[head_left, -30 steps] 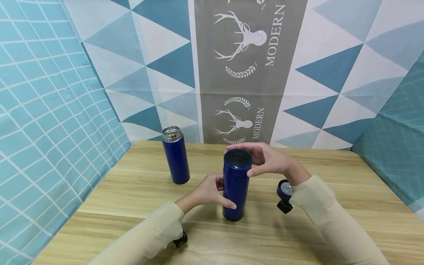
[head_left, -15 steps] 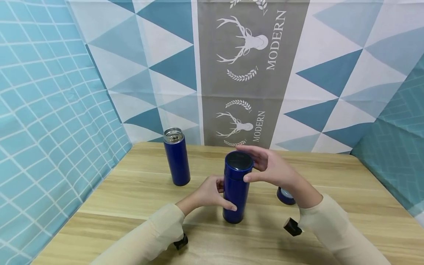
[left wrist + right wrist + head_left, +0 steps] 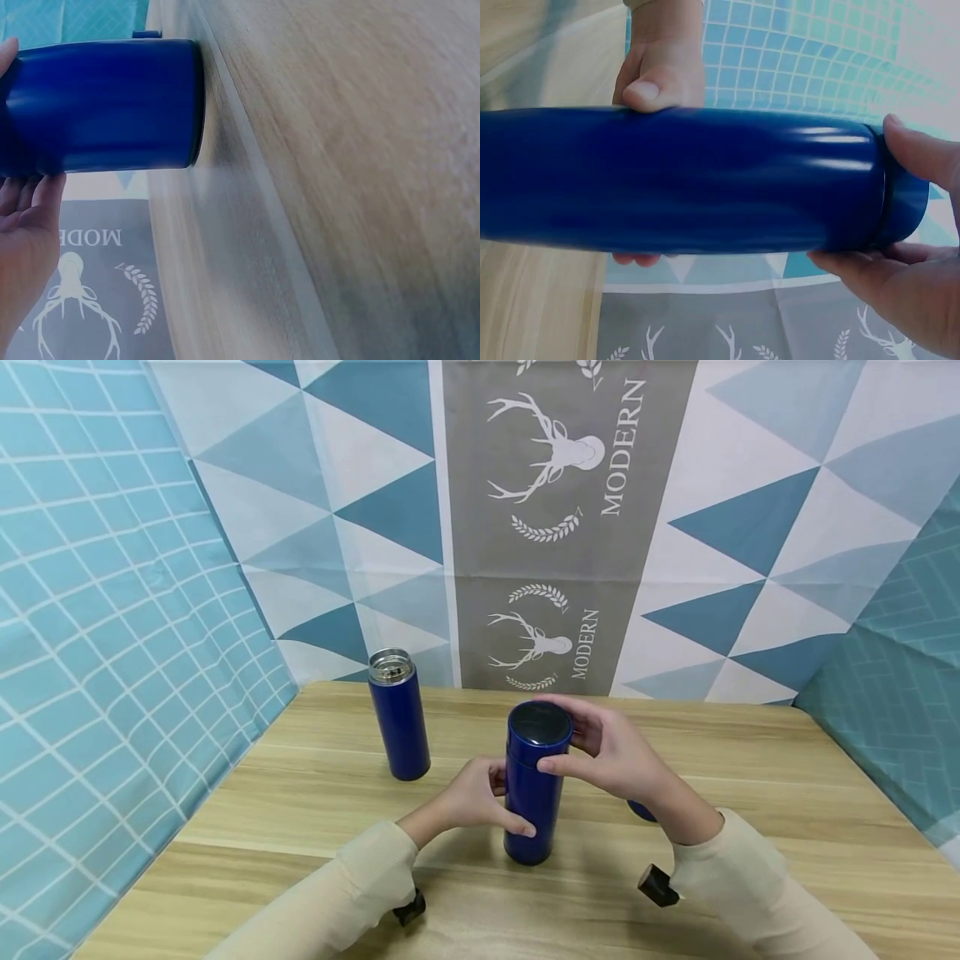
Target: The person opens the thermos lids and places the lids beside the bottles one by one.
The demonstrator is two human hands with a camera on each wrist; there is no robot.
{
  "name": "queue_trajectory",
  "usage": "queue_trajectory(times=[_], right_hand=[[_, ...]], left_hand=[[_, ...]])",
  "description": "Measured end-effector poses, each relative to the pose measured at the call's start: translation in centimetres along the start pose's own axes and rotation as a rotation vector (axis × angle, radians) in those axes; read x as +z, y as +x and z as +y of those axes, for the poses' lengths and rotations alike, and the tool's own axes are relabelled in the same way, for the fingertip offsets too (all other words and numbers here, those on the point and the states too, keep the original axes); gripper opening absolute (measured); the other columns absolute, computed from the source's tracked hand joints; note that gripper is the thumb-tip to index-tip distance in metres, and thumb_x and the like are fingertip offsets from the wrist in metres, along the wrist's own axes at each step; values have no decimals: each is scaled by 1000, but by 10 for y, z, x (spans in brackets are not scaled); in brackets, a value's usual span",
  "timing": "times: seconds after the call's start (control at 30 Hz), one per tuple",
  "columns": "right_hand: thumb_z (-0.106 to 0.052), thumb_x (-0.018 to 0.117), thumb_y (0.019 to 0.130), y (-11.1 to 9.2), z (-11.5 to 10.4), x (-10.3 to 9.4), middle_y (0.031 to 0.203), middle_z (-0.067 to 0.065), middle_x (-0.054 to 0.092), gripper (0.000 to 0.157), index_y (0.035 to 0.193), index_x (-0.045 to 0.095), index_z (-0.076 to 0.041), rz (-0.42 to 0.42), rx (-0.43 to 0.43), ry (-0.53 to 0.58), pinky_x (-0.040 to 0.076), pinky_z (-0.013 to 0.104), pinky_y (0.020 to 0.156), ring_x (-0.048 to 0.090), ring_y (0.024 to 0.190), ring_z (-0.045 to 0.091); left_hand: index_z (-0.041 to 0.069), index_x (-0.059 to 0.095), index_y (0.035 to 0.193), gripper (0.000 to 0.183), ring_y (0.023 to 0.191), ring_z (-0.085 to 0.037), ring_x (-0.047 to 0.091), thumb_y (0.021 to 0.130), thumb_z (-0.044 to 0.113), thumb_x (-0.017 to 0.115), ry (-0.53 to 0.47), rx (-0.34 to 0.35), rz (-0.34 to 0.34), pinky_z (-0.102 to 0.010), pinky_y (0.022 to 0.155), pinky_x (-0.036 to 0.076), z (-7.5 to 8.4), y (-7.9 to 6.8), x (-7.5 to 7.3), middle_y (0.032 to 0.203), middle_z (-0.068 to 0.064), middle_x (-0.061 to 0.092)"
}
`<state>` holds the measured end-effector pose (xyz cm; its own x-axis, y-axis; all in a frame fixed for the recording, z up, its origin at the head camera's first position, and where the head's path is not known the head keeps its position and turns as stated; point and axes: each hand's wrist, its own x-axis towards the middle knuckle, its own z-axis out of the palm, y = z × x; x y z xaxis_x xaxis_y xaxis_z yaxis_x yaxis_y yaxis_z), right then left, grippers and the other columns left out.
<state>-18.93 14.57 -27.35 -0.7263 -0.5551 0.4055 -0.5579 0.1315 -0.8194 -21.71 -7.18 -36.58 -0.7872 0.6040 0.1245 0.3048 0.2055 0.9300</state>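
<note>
The left hand (image 3: 471,793) grips the glossy dark-blue cylindrical flask (image 3: 531,814), likely for steadiness; the right hand (image 3: 618,753) pinches its round black-topped lid (image 3: 540,724).

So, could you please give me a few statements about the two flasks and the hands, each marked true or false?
1. The left hand grips the body of the lidded blue flask. True.
2. The right hand holds that flask near its base. False: its thumb and fingers are at the lid end.
3. The open blue flask shows a bare metal rim. True.
4. The open blue flask lies on its side. False: it stands upright on the wooden tabletop.
5. The lid has a dark top. True.
6. Both hands touch the open blue flask. False: neither does; both are on the lidded one.
</note>
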Motion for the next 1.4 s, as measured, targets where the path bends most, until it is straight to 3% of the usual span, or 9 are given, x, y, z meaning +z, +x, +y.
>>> queue_trajectory(times=[0.1,0.3,0.4,0.53,0.77,0.97,1.17,1.4], right_hand=[[-4,73,82,1,2,-3,137,27,52,64,139,44,2,-28,-26,1,48,44,101,59,120,35],[-3,72,83,4,7,-8,137,32,49,64,138,41,8,-73,-50,50,50,42,99,61,118,10],[-3,72,84,4,11,-10,136,33,49,64,138,40,10,-85,-65,78,53,33,98,62,117,13],[-3,71,84,5,14,-12,136,35,49,64,138,40,10,-97,-76,96,53,24,97,62,119,27],[-6,73,84,10,15,-19,137,33,49,66,139,40,9,-162,-62,77,53,36,99,56,120,42],[-3,72,83,16,17,-26,135,36,48,67,140,39,9,-250,-77,80,52,41,100,57,120,42],[1,71,83,20,18,-30,135,40,44,68,141,36,9,-318,-100,106,50,45,100,56,121,40],[-1,70,84,22,21,-33,135,42,42,69,143,33,10,-363,-101,138,53,32,100,55,122,42]], left_hand=[[2,63,119,58,97,-7,68,65,3,85,0,-4,1,-22,90,56,0,0,0,115,-16,70],[1,63,119,58,98,-10,69,65,2,85,-6,-10,1,-25,92,56,2,0,-1,115,-17,70],[1,63,118,58,99,-11,69,64,2,85,-7,-14,0,-25,93,56,3,0,0,115,-17,70],[1,63,118,58,98,-10,69,64,3,85,3,-11,0,-24,92,56,4,0,0,114,-16,71],[1,62,119,59,96,-7,68,65,1,85,-13,-4,-11,-26,91,56,1,1,-2,116,-18,69],[1,62,119,59,96,-7,68,65,2,85,-15,2,-11,-31,93,56,0,0,-2,116,-17,69],[1,63,118,58,96,-6,68,64,1,85,-14,-2,-9,-29,92,56,0,1,-1,115,-18,69],[0,62,118,58,94,-6,68,65,1,85,-13,-4,-11,-27,90,56,-1,1,0,115,-18,69]])
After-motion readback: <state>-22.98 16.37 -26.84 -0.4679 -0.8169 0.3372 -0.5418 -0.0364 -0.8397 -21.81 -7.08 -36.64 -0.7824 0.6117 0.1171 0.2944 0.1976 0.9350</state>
